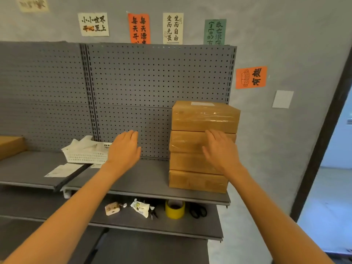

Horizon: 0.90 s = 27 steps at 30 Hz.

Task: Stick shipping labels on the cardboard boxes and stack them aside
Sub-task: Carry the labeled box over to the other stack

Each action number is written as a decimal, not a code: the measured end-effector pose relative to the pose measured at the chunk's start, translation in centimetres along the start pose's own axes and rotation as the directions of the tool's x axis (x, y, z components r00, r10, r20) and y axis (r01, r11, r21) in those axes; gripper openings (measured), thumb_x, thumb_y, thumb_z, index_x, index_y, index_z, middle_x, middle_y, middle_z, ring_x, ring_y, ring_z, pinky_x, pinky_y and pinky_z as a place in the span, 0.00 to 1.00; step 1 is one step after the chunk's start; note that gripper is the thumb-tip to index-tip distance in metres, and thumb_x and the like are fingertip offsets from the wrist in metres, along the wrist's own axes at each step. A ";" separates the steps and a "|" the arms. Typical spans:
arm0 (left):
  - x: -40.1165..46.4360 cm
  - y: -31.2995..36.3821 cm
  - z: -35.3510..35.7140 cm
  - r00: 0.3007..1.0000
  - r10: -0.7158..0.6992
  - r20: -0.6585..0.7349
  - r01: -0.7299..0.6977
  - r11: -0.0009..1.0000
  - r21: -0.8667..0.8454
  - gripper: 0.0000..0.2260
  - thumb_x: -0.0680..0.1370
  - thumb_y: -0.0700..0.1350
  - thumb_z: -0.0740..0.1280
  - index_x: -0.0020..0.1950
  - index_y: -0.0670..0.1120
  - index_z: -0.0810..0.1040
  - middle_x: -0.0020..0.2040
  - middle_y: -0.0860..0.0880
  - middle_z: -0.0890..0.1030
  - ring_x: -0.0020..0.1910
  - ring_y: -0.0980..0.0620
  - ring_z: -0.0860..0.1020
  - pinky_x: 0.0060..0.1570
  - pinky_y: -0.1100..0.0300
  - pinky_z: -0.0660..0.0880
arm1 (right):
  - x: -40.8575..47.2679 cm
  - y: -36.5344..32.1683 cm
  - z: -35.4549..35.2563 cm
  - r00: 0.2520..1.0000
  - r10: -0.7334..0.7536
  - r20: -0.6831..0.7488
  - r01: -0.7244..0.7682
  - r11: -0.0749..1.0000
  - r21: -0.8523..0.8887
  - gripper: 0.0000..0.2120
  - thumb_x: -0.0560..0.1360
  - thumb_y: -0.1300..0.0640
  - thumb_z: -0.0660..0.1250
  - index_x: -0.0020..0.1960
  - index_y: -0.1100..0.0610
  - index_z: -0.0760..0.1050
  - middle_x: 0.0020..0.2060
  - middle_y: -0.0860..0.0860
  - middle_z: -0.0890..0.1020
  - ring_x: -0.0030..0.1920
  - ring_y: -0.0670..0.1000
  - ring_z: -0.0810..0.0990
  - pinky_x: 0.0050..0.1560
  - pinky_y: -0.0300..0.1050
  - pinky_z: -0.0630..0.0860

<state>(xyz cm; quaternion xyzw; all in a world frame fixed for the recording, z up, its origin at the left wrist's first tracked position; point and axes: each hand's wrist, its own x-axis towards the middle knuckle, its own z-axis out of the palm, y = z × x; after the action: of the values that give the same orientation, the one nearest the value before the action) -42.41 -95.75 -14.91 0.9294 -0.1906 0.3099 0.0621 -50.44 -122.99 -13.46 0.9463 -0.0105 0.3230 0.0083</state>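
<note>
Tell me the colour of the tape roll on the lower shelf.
Yellow; the tape roll shows in the head view.

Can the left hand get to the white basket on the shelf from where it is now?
Probably yes. The left hand is open and empty, just right of the white basket, with only bare shelf between them. The stack of boxes stands off to the right, out of the way.

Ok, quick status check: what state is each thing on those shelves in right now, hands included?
Cardboard boxes: four, stacked, taped shut.
Top box: white label on its top.
Left hand: open, empty, left of the stack.
Right hand: open, empty, in front of the stack.
White basket: upright, papers inside.
Yellow tape roll: standing on lower shelf.
Scissors: closed, lying flat.
</note>
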 end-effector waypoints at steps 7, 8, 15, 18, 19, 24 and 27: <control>-6.5 -6.8 -1.2 0.994 -0.046 0.096 0.033 0.991 0.132 0.21 0.65 0.38 0.77 0.54 0.33 0.78 0.49 0.36 0.81 0.47 0.37 0.80 0.47 0.47 0.78 | -2.2 -6.8 1.1 0.986 -0.115 0.120 0.114 0.993 0.019 0.23 0.78 0.53 0.60 0.71 0.59 0.63 0.70 0.54 0.69 0.70 0.54 0.65 0.66 0.47 0.65; -7.1 -7.8 -1.8 0.993 -0.064 0.098 0.050 0.989 0.138 0.21 0.66 0.39 0.76 0.56 0.33 0.77 0.51 0.36 0.81 0.49 0.36 0.80 0.49 0.47 0.77 | -2.0 -8.1 1.1 0.984 -0.136 0.119 0.135 0.991 0.018 0.24 0.78 0.53 0.60 0.71 0.59 0.63 0.70 0.54 0.69 0.70 0.54 0.65 0.66 0.47 0.65; -11.2 -17.5 -5.4 0.980 -0.190 0.052 0.179 0.968 0.175 0.18 0.73 0.44 0.70 0.59 0.36 0.76 0.57 0.38 0.79 0.56 0.37 0.77 0.57 0.48 0.73 | 0.3 -19.9 1.2 0.954 -0.288 0.089 0.283 0.957 0.060 0.24 0.78 0.54 0.61 0.72 0.61 0.63 0.69 0.56 0.70 0.70 0.56 0.66 0.66 0.48 0.66; -13.9 -23.6 -6.4 0.967 -0.245 0.075 0.224 0.951 0.213 0.20 0.74 0.44 0.69 0.61 0.35 0.74 0.59 0.37 0.78 0.59 0.37 0.75 0.60 0.47 0.71 | 1.0 -26.9 2.4 0.935 -0.338 0.106 0.328 0.939 0.103 0.23 0.79 0.53 0.60 0.72 0.59 0.63 0.69 0.54 0.69 0.69 0.54 0.66 0.67 0.47 0.65; -15.0 -26.0 -6.9 0.960 -0.265 0.085 0.240 0.943 0.230 0.20 0.74 0.44 0.68 0.63 0.35 0.73 0.60 0.37 0.77 0.60 0.37 0.74 0.61 0.47 0.70 | 1.3 -29.4 2.8 0.928 -0.355 0.109 0.342 0.931 0.125 0.23 0.79 0.53 0.60 0.71 0.58 0.63 0.68 0.54 0.70 0.69 0.54 0.66 0.66 0.46 0.65; -19.1 -38.0 -11.1 0.929 -0.365 0.059 0.332 0.895 0.297 0.18 0.74 0.44 0.68 0.60 0.35 0.75 0.57 0.37 0.78 0.58 0.36 0.75 0.57 0.47 0.71 | 4.1 -41.7 3.2 0.906 -0.420 0.048 0.402 0.891 0.213 0.23 0.79 0.53 0.60 0.72 0.58 0.62 0.69 0.53 0.69 0.69 0.53 0.66 0.65 0.46 0.65; -20.4 -43.6 -13.3 0.918 -0.397 0.014 0.373 0.873 0.315 0.18 0.74 0.44 0.68 0.61 0.35 0.74 0.58 0.36 0.78 0.59 0.36 0.74 0.57 0.46 0.71 | 5.4 -47.9 3.2 0.892 -0.452 0.008 0.435 0.862 0.259 0.25 0.80 0.52 0.59 0.74 0.59 0.60 0.71 0.54 0.67 0.71 0.54 0.64 0.68 0.46 0.63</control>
<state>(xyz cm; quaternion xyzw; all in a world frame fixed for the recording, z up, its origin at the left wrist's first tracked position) -47.64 -46.16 -16.43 0.9584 0.0462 0.2802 -0.0295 -42.97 -75.22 -13.11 0.9271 0.2479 0.2785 -0.0375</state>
